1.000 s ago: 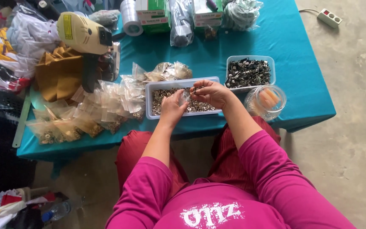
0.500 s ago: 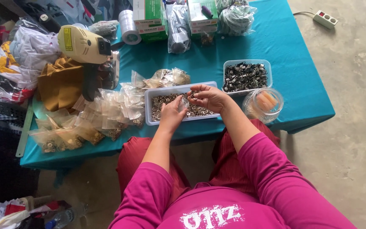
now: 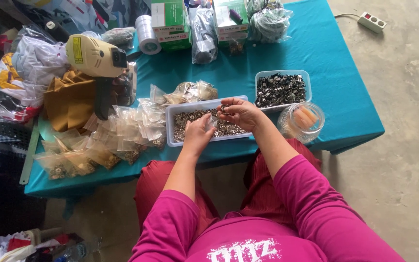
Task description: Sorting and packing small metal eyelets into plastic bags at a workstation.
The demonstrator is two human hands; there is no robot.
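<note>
both hands (image 3: 197,135) (image 3: 241,112) hover over a tray (image 3: 170,127) of small metal fasteners (image 3: 190,119).

Bright pink long-sleeved top with white chest lettering, sleeves pushed up, dark red striped trousers.

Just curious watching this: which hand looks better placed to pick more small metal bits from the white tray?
Probably the right hand: it hovers over the white tray of metal bits, fingers pinching some. The left hand seems busy with a small clear bag.

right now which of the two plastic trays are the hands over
The long white tray of small silvery pieces, nearest the person; both hands hover over it. The smaller tray of dark pieces sits farther right.
</note>
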